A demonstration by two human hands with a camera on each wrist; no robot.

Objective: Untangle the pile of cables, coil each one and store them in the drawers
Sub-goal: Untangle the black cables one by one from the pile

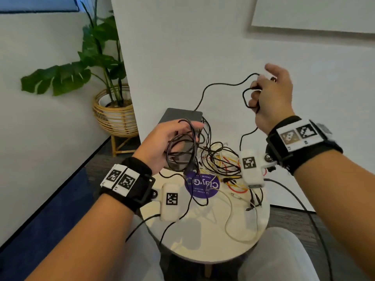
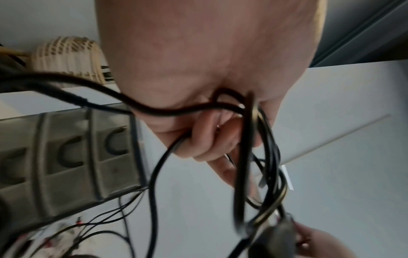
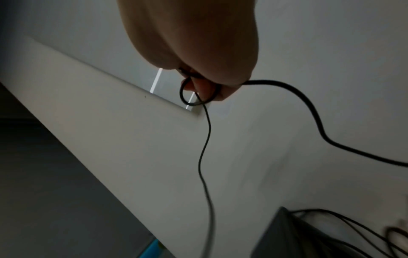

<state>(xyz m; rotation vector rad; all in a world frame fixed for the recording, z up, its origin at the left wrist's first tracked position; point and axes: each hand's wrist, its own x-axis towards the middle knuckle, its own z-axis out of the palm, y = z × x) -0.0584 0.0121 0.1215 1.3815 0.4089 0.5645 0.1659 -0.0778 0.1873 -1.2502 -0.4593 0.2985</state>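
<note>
1. Cables [image 1: 219, 159] are lying in a tangled pile on the round pale counter [image 1: 205, 236], in front of a grey drawer unit [image 1: 182, 115]; white walls are standing behind, and a leafy plant [image 1: 95, 63] in a wicker basket [image 1: 114, 116] is sitting at the left.
2. The left hand [image 1: 168, 138] is curling its fingers round a coiled bundle of thick black cable [image 1: 182, 147], raised above the counter.
3. The right hand [image 1: 269, 98] is gripping a thin black cable [image 1: 219, 84], held higher, a small loop hanging by its fingers.
4. Red, yellow and white wires are mixing with the black ones.
</note>
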